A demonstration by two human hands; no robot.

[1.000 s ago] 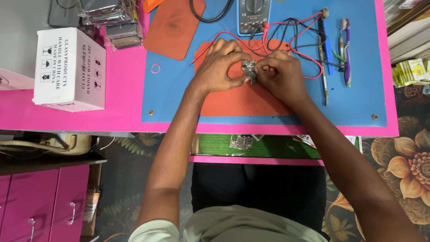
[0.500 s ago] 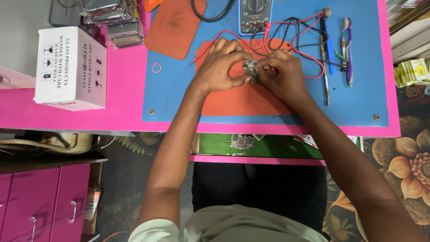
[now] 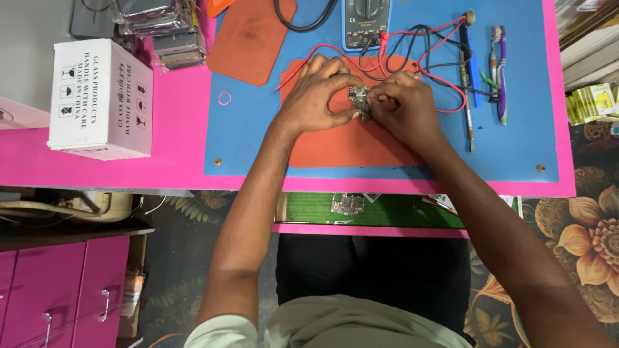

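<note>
A white box [image 3: 102, 98] with black print stood far left on the pink tabletop [image 3: 174, 135]. Centre, over the orange mat [image 3: 348, 143], the left hand [image 3: 316, 93] and right hand [image 3: 403, 106] both pinched a small circuit board [image 3: 360, 100] between their fingertips.

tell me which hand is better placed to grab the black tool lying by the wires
Right. The right hand grips the small circuit board nearest the black tool; the left hand is on the board's far side.
</note>
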